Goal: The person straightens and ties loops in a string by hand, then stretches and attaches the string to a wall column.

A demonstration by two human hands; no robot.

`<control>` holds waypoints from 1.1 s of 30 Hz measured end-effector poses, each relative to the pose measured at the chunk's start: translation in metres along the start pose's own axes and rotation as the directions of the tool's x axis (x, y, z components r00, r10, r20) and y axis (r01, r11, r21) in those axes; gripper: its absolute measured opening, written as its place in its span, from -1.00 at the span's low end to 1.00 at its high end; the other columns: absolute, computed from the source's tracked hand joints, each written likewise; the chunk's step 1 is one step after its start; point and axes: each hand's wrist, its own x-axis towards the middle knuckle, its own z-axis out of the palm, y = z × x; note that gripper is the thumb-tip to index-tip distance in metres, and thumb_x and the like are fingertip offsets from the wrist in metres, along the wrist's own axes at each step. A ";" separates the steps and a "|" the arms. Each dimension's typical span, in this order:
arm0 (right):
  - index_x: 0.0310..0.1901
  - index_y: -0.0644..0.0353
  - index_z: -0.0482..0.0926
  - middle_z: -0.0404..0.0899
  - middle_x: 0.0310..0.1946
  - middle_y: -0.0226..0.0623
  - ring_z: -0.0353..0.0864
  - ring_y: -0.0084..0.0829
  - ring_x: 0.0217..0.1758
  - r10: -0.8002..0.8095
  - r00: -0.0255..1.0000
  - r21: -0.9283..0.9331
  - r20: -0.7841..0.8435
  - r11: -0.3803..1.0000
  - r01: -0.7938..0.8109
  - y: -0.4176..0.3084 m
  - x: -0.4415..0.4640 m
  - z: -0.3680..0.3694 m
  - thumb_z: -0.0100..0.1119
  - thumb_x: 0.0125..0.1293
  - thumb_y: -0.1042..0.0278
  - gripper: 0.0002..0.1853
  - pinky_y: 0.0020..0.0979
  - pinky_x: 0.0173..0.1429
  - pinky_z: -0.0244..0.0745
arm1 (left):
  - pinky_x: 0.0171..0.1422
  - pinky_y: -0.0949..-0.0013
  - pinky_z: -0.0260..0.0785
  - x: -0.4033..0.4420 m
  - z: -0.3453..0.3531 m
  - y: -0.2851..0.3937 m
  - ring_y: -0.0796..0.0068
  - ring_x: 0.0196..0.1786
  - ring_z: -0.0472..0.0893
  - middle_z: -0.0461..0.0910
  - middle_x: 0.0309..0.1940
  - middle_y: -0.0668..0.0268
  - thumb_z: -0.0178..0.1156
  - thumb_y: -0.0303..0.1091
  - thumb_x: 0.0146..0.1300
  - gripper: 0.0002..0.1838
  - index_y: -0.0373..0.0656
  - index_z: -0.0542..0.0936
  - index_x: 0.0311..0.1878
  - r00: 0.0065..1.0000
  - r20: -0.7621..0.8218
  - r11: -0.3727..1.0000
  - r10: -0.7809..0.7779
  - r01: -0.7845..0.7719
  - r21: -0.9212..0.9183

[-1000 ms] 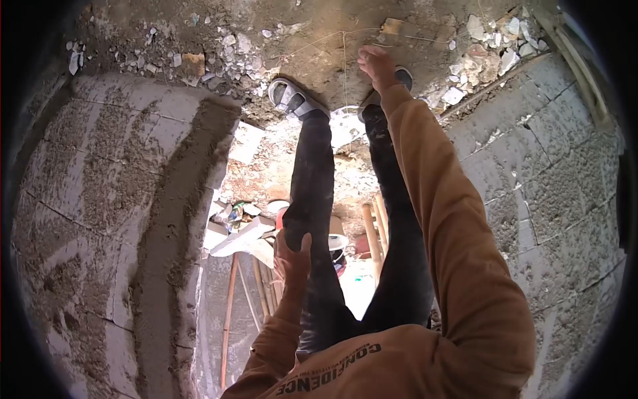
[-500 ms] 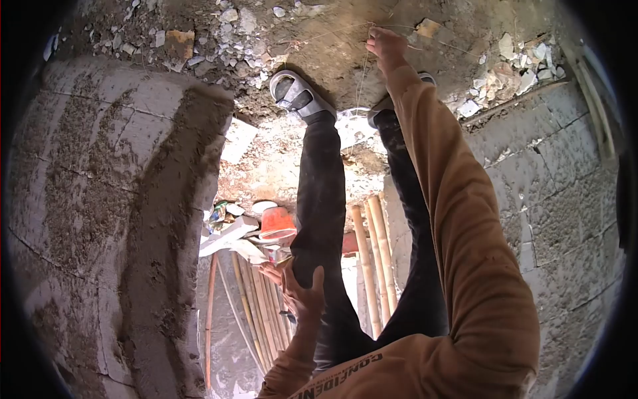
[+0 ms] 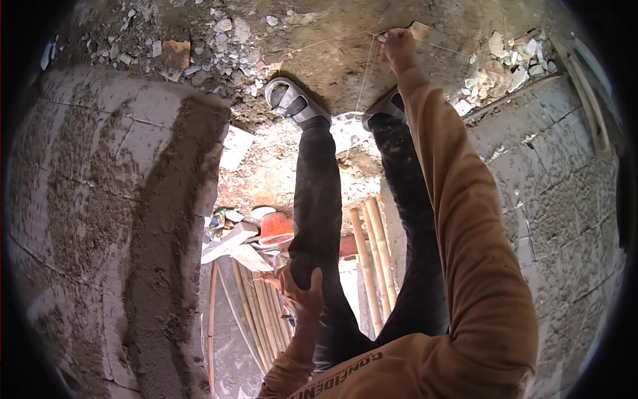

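Observation:
A thin string [image 3: 364,78] runs across the dirt floor and has a strand hanging toward the feet. My right hand [image 3: 398,49] is closed in a pinch on the string, just left of a small brown chip [image 3: 419,30]. Against my left knee rests my left hand [image 3: 303,292], its thumb and fingers spread, with no object visible in it. Both sandals, the left one [image 3: 291,100] and the right one [image 3: 387,106], stand at the edge of the dirt floor.
Rough block walls [image 3: 86,179] rise at left and right [image 3: 565,173]. Rubble [image 3: 236,50] lies on the floor at both sides. An orange bucket [image 3: 276,228], white slabs [image 3: 232,243] and bamboo poles [image 3: 379,249] show around my legs.
My right hand has moved right along the floor, and the string's junction has shifted right with it. More of the orange bucket and poles shows than at first.

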 end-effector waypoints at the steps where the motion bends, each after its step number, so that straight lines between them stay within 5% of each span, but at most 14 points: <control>1: -0.18 0.22 0.50 0.61 -0.36 -0.28 0.68 -0.40 -0.36 -0.028 1.000 -0.042 0.011 0.999 0.028 -0.003 0.005 -0.004 0.11 0.48 0.43 -0.93 -0.36 -0.28 0.63 | 0.23 0.07 0.44 0.000 -0.001 0.003 -0.02 0.07 0.62 0.63 0.00 -0.06 0.45 -0.27 0.16 -0.41 -0.36 0.52 0.20 1.000 0.003 1.000 -0.001 0.001 0.014; 7: -0.19 0.13 0.56 0.66 -0.37 -0.30 0.70 -0.33 -0.23 -0.360 0.898 -0.425 0.253 0.792 0.438 -0.008 0.045 -0.029 0.18 0.41 0.31 -0.90 -0.32 -0.12 0.56 | 0.32 0.00 0.38 0.000 -0.003 0.005 -0.11 0.18 0.55 0.59 0.09 -0.03 0.47 -0.19 0.10 -0.37 -0.27 0.53 0.21 0.994 0.041 0.994 -0.099 0.100 -0.032; 12: -0.18 0.15 0.56 0.69 -0.32 -0.19 0.69 -0.12 -0.19 -0.314 0.824 -0.401 0.471 0.756 0.517 -0.045 -0.002 -0.026 0.20 0.36 0.24 -0.83 -0.20 -0.06 0.56 | 0.21 0.04 0.44 0.002 -0.005 0.008 -0.07 0.07 0.61 0.62 0.00 -0.06 0.45 -0.24 0.15 -0.41 -0.33 0.53 0.19 0.998 0.024 0.998 -0.054 0.054 0.013; 15: -0.25 0.15 0.58 0.71 -0.29 -0.22 0.73 -0.21 -0.19 -0.093 0.776 -0.677 0.623 0.434 0.595 -0.033 -0.032 -0.028 0.23 0.37 0.19 -0.80 -0.22 -0.12 0.58 | 0.21 0.04 0.44 0.001 -0.003 0.000 -0.08 0.06 0.61 0.62 0.01 -0.06 0.46 -0.22 0.14 -0.39 -0.31 0.53 0.21 1.000 -0.001 0.997 0.009 -0.009 0.079; 18: -0.18 0.11 0.60 0.72 -0.20 -0.09 0.71 -0.03 -0.10 -0.269 0.849 -0.839 0.455 0.189 0.509 0.057 -0.015 -0.043 0.25 0.31 0.09 -0.74 -0.15 -0.07 0.59 | 0.21 0.03 0.44 0.002 -0.004 -0.002 -0.09 0.06 0.61 0.62 0.02 -0.06 0.47 -0.21 0.12 -0.38 -0.31 0.54 0.20 1.000 -0.004 0.998 -0.007 0.007 0.067; 21: -0.17 0.08 0.60 0.73 -0.17 -0.12 0.71 -0.03 -0.08 -0.288 0.921 -0.737 0.263 0.557 0.384 0.013 -0.044 -0.030 0.31 0.27 0.07 -0.73 -0.13 -0.03 0.60 | 0.22 0.03 0.44 0.001 -0.003 -0.006 -0.08 0.07 0.62 0.62 0.03 -0.07 0.46 -0.21 0.12 -0.37 -0.33 0.53 0.20 0.999 0.014 0.998 -0.049 0.049 0.032; 24: -0.16 0.04 0.61 0.74 -0.19 -0.13 0.72 -0.04 -0.10 -0.446 0.879 -0.712 0.169 0.562 0.422 -0.015 -0.055 -0.014 0.35 0.22 0.04 -0.70 -0.13 -0.02 0.61 | 0.23 0.04 0.44 0.000 -0.001 -0.007 -0.07 0.08 0.63 0.62 0.04 -0.08 0.46 -0.22 0.12 -0.37 -0.33 0.53 0.22 1.000 0.003 0.999 -0.031 0.031 0.017; 30: -0.24 0.01 0.69 0.74 -0.25 -0.03 0.72 0.07 -0.12 -0.321 0.944 -0.721 0.075 0.636 0.274 -0.007 -0.030 0.017 0.34 0.19 0.09 -0.78 -0.02 -0.01 0.61 | 0.25 0.05 0.43 -0.002 0.002 -0.011 -0.06 0.09 0.63 0.63 0.05 -0.08 0.44 -0.22 0.13 -0.37 -0.31 0.53 0.23 0.998 -0.003 0.998 -0.062 0.062 -0.010; 33: -0.33 0.03 0.70 0.75 -0.27 -0.04 0.73 0.05 -0.15 -0.396 0.918 -0.715 0.031 0.633 0.297 0.029 0.004 0.018 0.29 0.21 0.07 -0.78 -0.04 -0.03 0.63 | 0.27 -0.01 0.41 -0.003 0.005 -0.016 -0.11 0.10 0.59 0.60 0.00 -0.01 0.47 -0.23 0.11 -0.38 -0.29 0.51 0.20 0.999 -0.012 0.998 -0.051 0.051 -0.032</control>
